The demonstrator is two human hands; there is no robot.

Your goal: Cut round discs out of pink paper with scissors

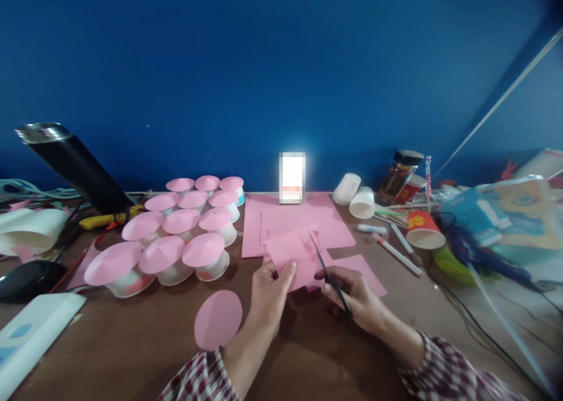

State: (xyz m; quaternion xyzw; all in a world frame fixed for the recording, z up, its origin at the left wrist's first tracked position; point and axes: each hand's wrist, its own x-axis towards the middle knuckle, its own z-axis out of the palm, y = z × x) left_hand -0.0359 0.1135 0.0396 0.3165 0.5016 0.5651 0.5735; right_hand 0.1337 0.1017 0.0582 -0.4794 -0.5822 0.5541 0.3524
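Note:
My left hand [273, 292] pinches a piece of pink paper [292, 251] by its lower left part, thumb on top. In my right hand [352, 295] is a pair of scissors [322, 259], its blades at the right side of that paper. Whether the blades are apart is too small to tell. Beneath and behind lie larger pink sheets [253, 225] and a smaller pink piece [365, 272]. A pink paper disc [219, 320] rests flat on the table, left of my left forearm.
Several paper cups topped with pink cones [160, 254] stand at the left. White cups [362, 203], markers [398, 254], a red cup [424, 230] and a dark-lidded bottle [399, 177] are at the right. A black flask [79, 166] leans at the far left. A blurred bright screen [292, 178] stands by the blue wall.

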